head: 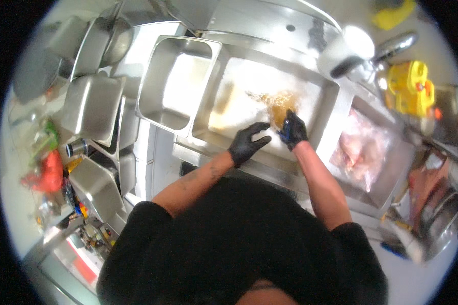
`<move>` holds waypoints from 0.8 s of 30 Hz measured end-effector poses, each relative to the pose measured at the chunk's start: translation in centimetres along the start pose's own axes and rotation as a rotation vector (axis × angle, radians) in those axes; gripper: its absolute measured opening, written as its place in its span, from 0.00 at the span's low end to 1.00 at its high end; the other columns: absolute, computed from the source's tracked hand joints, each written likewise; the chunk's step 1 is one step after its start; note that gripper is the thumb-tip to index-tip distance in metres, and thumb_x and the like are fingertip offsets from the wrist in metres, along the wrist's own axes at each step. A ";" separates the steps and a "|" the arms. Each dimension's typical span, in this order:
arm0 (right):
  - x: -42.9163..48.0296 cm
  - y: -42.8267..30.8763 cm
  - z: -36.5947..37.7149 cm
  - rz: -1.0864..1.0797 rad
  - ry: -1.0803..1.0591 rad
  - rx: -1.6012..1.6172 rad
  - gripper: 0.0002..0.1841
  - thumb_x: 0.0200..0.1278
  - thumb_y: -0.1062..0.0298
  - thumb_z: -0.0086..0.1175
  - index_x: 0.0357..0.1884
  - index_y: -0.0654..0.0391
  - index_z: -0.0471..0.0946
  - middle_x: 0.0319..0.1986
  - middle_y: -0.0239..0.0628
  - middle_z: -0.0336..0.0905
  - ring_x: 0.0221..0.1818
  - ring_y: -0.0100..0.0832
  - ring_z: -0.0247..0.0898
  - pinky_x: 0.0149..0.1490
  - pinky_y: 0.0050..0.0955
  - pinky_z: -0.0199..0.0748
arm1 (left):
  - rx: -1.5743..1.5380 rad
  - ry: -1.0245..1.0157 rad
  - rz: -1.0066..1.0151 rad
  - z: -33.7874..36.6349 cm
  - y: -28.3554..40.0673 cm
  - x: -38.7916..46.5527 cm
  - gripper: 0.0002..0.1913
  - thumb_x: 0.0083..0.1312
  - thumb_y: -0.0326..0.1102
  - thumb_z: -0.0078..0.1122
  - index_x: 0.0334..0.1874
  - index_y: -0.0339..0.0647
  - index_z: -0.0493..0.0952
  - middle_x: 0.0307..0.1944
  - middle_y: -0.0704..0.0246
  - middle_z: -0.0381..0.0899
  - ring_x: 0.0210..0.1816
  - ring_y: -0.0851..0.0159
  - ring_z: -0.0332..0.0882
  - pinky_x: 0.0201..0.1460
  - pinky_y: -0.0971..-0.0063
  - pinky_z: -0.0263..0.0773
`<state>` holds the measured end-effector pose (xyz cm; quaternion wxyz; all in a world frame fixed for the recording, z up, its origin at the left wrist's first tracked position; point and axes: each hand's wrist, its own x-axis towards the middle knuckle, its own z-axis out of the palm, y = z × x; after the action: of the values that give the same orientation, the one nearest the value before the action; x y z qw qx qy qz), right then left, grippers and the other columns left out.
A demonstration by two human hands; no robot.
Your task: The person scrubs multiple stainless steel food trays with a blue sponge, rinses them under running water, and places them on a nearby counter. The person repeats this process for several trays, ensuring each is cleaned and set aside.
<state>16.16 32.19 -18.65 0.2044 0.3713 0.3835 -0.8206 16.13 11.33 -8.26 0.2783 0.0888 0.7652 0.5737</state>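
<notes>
My left hand (248,143), in a black glove, hovers over the front of a stainless steel sink basin (327,103). Its thumb and fingers are spread with nothing between them. To its right, my black-gloved right hand (294,130) is curled low in the basin, with a bit of blue at its inner side. A shiny amber-brown patch (284,103) lies just beyond its fingers. Glare and blur hide whether this is liquid or an object, and whether the right hand grips anything. A brownish smear (225,100) shows at the basin's left.
A deep steel food pan (171,82) stands left of the basin, near more steel pans (92,108). Clear plastic with raw pink meat (355,148) lies in the right-hand basin (399,164). Behind are a white container (357,44) and yellow plastic jugs (406,87).
</notes>
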 end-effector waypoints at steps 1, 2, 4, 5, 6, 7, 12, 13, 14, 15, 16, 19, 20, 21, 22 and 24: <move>0.5 0.3 -1.0 -0.023 -0.002 -0.037 0.19 0.76 0.50 0.51 0.55 0.55 0.73 0.38 0.36 0.72 0.29 0.30 0.67 0.31 0.33 0.70 | -0.260 0.030 -0.156 -0.9 -0.3 -1.4 0.20 0.71 0.35 0.60 0.64 0.39 0.73 0.64 0.58 0.76 0.65 0.56 0.74 0.69 0.61 0.69; 1.0 0.6 -2.0 0.005 -0.012 -0.002 0.17 0.76 0.50 0.51 0.52 0.53 0.73 0.34 0.34 0.71 0.27 0.29 0.66 0.31 0.33 0.69 | -0.283 0.035 -0.182 -2.8 -0.7 -2.8 0.20 0.73 0.37 0.58 0.65 0.39 0.71 0.65 0.59 0.74 0.66 0.59 0.73 0.70 0.63 0.70; 2.0 0.9 -3.5 -0.098 -0.049 -0.116 0.13 0.77 0.51 0.49 0.46 0.51 0.74 0.28 0.30 0.68 0.25 0.28 0.63 0.31 0.32 0.67 | -0.597 0.198 -0.318 -6.1 -1.5 -5.9 0.24 0.76 0.43 0.53 0.68 0.38 0.64 0.66 0.58 0.71 0.67 0.57 0.72 0.70 0.62 0.69; 2.2 1.0 -3.9 -0.218 -0.038 -0.258 0.13 0.78 0.51 0.48 0.43 0.49 0.75 0.25 0.27 0.67 0.23 0.28 0.62 0.31 0.32 0.67 | -0.677 0.315 -0.411 -7.6 -2.1 -7.0 0.27 0.78 0.51 0.48 0.69 0.38 0.63 0.68 0.58 0.69 0.68 0.54 0.71 0.70 0.58 0.68; 2.4 1.1 -4.1 -0.247 -0.028 -0.316 0.13 0.78 0.52 0.47 0.40 0.48 0.75 0.22 0.25 0.65 0.22 0.27 0.61 0.31 0.32 0.66 | -0.814 0.443 -0.439 -9.1 -2.8 -8.1 0.31 0.77 0.57 0.45 0.70 0.38 0.63 0.68 0.57 0.68 0.69 0.53 0.70 0.69 0.57 0.70; 2.4 1.0 -4.1 -0.315 -0.101 -0.354 0.14 0.79 0.52 0.46 0.37 0.46 0.76 0.19 0.23 0.64 0.21 0.27 0.60 0.31 0.32 0.65 | -0.925 0.563 -0.437 -10.9 -3.5 -8.7 0.34 0.75 0.62 0.46 0.70 0.38 0.63 0.68 0.57 0.67 0.67 0.53 0.71 0.66 0.57 0.73; 0.2 0.5 -2.0 -0.008 0.002 -0.240 0.16 0.76 0.48 0.49 0.30 0.46 0.73 0.17 0.24 0.63 0.17 0.27 0.59 0.28 0.35 0.63 | -0.827 0.972 -0.248 -17.6 -7.2 -6.6 0.15 0.64 0.35 0.67 0.50 0.40 0.75 0.33 0.69 0.76 0.36 0.62 0.83 0.40 0.66 0.82; -0.3 0.4 -1.8 0.042 -0.004 -0.123 0.17 0.76 0.48 0.49 0.29 0.46 0.73 0.17 0.24 0.63 0.17 0.26 0.59 0.27 0.34 0.63 | -0.727 1.062 -0.303 -18.2 -7.4 -6.5 0.11 0.62 0.29 0.65 0.45 0.37 0.78 0.32 0.68 0.78 0.34 0.64 0.82 0.35 0.69 0.79; -0.5 0.6 -1.4 -0.292 0.029 -0.538 0.18 0.75 0.47 0.50 0.27 0.46 0.72 0.16 0.24 0.63 0.17 0.25 0.58 0.26 0.33 0.61 | -0.661 1.125 -0.182 -18.2 -7.4 -5.8 0.11 0.61 0.28 0.64 0.45 0.36 0.79 0.32 0.67 0.79 0.33 0.65 0.80 0.34 0.70 0.77; -0.8 0.5 -1.6 -0.321 -0.001 -0.558 0.18 0.75 0.48 0.50 0.28 0.47 0.72 0.16 0.25 0.64 0.17 0.25 0.59 0.26 0.33 0.62 | -0.573 1.219 -0.178 -17.7 -7.2 -5.0 0.11 0.60 0.26 0.64 0.45 0.34 0.80 0.33 0.66 0.80 0.32 0.66 0.79 0.34 0.70 0.76; -0.7 0.7 -1.8 -0.351 -0.032 -0.577 0.18 0.75 0.49 0.50 0.29 0.48 0.72 0.16 0.26 0.64 0.17 0.25 0.60 0.26 0.33 0.62 | -0.530 1.225 -0.160 -17.6 -6.5 -5.1 0.12 0.59 0.26 0.63 0.45 0.32 0.81 0.34 0.66 0.82 0.31 0.66 0.79 0.36 0.70 0.75; 0.2 1.0 -3.9 -1.371 -0.131 -1.455 0.15 0.76 0.54 0.49 0.32 0.51 0.72 0.17 0.25 0.64 0.20 0.25 0.60 0.28 0.32 0.63 | -0.110 1.299 -0.025 -15.4 -2.7 -5.6 0.13 0.59 0.27 0.61 0.46 0.31 0.81 0.34 0.59 0.86 0.35 0.60 0.82 0.43 0.65 0.76; 0.6 1.2 -4.9 -1.260 -0.173 -1.548 0.12 0.75 0.57 0.49 0.34 0.52 0.72 0.18 0.28 0.66 0.22 0.28 0.63 0.30 0.34 0.65 | 0.013 1.290 0.049 -14.6 -1.1 -6.5 0.12 0.60 0.28 0.61 0.45 0.30 0.81 0.36 0.55 0.86 0.36 0.58 0.84 0.45 0.64 0.77; 1.1 1.3 -5.8 -1.151 -0.207 -1.642 0.10 0.75 0.60 0.50 0.35 0.54 0.72 0.19 0.31 0.69 0.23 0.30 0.65 0.32 0.35 0.66 | 0.165 1.269 0.214 -14.2 0.8 -7.0 0.11 0.60 0.26 0.60 0.45 0.31 0.81 0.36 0.53 0.86 0.37 0.54 0.85 0.44 0.66 0.78; 1.8 1.3 -6.3 -0.647 -0.196 -1.309 0.07 0.72 0.63 0.51 0.37 0.55 0.73 0.21 0.37 0.71 0.26 0.35 0.69 0.34 0.39 0.68 | 0.372 1.132 0.113 -14.2 2.4 -8.9 0.10 0.59 0.25 0.61 0.44 0.34 0.81 0.35 0.53 0.85 0.38 0.48 0.85 0.42 0.66 0.79; 2.9 1.5 -7.0 -0.032 -0.125 -0.735 0.06 0.69 0.65 0.54 0.38 0.57 0.73 0.24 0.45 0.73 0.29 0.40 0.73 0.38 0.45 0.70 | 0.697 1.042 0.398 -13.9 5.7 -11.3 0.09 0.58 0.25 0.64 0.41 0.39 0.82 0.37 0.57 0.85 0.38 0.48 0.85 0.41 0.62 0.81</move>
<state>18.38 36.59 -24.59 0.3342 0.2163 0.6452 -0.6521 17.11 -3.45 3.30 -0.2852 0.0243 0.9098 0.3005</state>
